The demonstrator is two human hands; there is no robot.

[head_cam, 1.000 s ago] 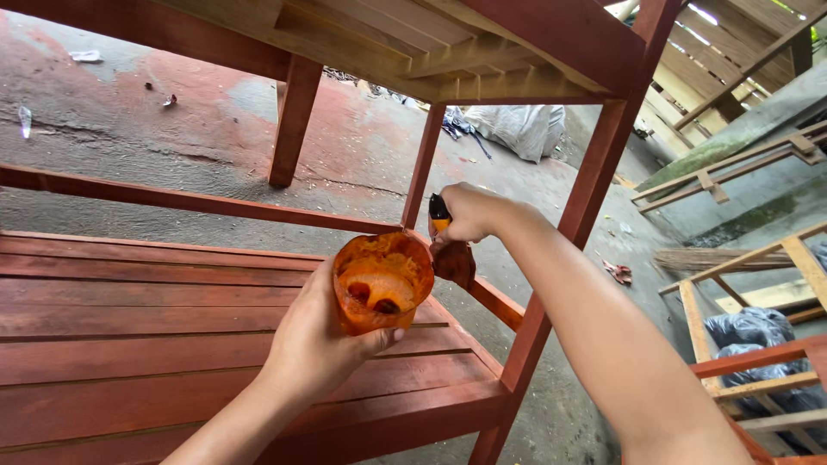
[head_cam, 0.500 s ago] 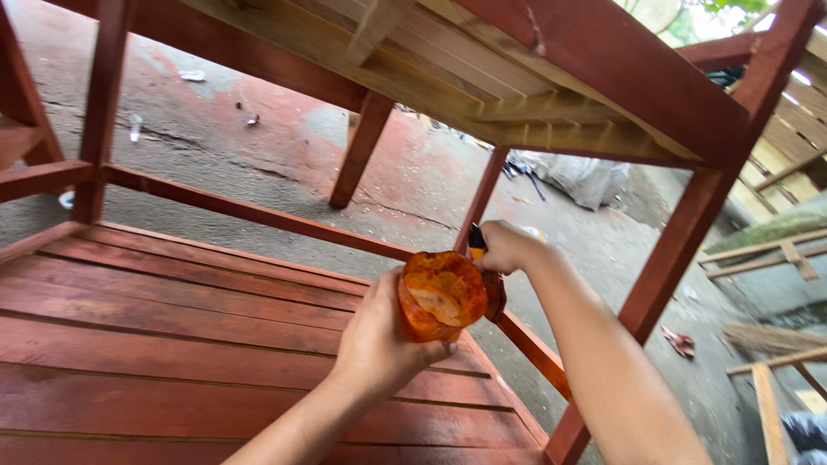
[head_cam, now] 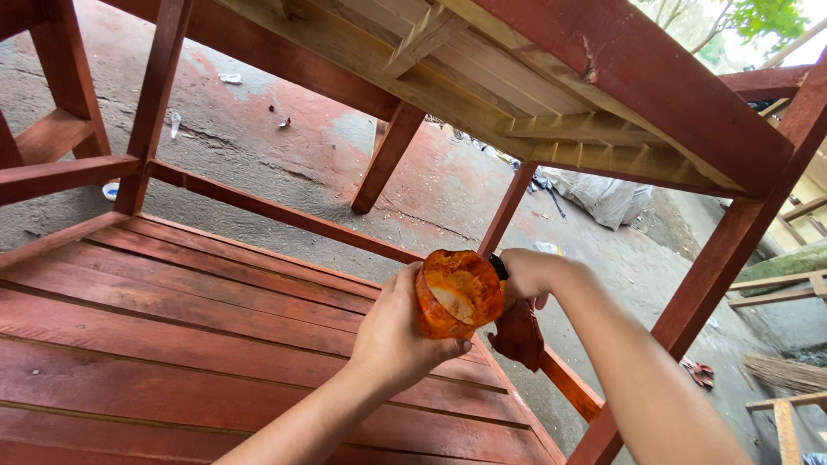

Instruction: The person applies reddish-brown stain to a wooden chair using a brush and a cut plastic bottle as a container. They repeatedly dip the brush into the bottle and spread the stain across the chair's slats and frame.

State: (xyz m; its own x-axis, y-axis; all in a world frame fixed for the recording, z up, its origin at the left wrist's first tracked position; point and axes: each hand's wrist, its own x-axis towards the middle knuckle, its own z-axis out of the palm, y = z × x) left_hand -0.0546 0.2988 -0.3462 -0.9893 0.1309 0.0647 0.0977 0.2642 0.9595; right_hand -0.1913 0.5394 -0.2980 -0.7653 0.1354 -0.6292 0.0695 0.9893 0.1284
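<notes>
My left hand (head_cam: 398,331) grips a small round can (head_cam: 457,294) smeared inside and out with orange-red paint, its open mouth tilted toward me. Just right of the can, my right hand (head_cam: 527,274) is closed around the dark handle of a paintbrush (head_cam: 518,331); its wide bristles, soaked in red-brown paint, hang downward below the hand. Both hands hover over the right end of a red-painted slatted wooden shelf (head_cam: 172,344).
The shelf belongs to a red wooden frame with upright legs (head_cam: 715,275) and an unpainted slatted top (head_cam: 482,77) overhead. Stained concrete floor (head_cam: 284,146) lies behind. A white sack (head_cam: 603,196) sits beyond; a broom (head_cam: 786,372) and loose timber lie at the right.
My view has swung left and upward, showing more of the shelf and left legs. The can has tilted more on its side, and the brush stays right beside it.
</notes>
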